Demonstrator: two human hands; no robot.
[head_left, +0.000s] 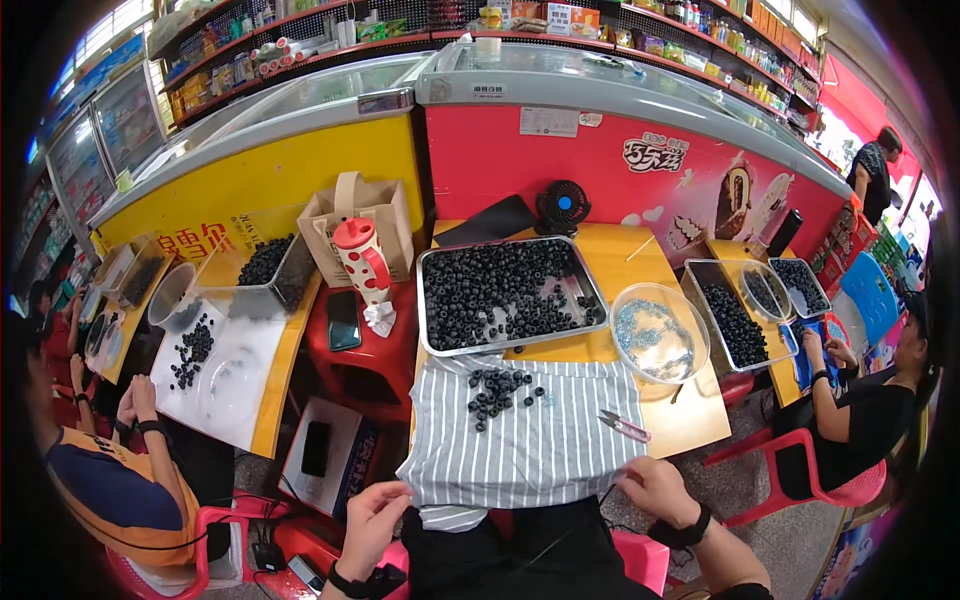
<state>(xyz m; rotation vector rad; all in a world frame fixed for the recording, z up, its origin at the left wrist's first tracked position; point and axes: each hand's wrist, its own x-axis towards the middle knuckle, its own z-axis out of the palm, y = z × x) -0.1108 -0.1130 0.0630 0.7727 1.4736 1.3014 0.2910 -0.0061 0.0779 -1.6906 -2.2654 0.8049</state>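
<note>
A grey-and-white striped cloth (pixel 530 450) lies over the near table edge and my lap. At its left corner is my left hand (pixel 376 512), thumb and fingers pinched together; what they hold, if anything, is too small to make out. By the right corner my right hand (pixel 660 490) is closed in a pinch, and a thin dark strand (pixel 548 548) trails from its fingertips across my black trousers. Small black ring-shaped pieces (pixel 492 395) lie loose on the cloth. Thread snips (pixel 625 425) with a pink handle rest at its right side.
Beyond the cloth stands a metal tray (pixel 428 300) of black pieces. A clear round bowl (pixel 690 375) holds tiny bluish bits. Behind are a black fan (pixel 563 205) and freezers. Left, a red stool (pixel 395 375) bears a phone and polka-dot tumbler. People sit at tables either side.
</note>
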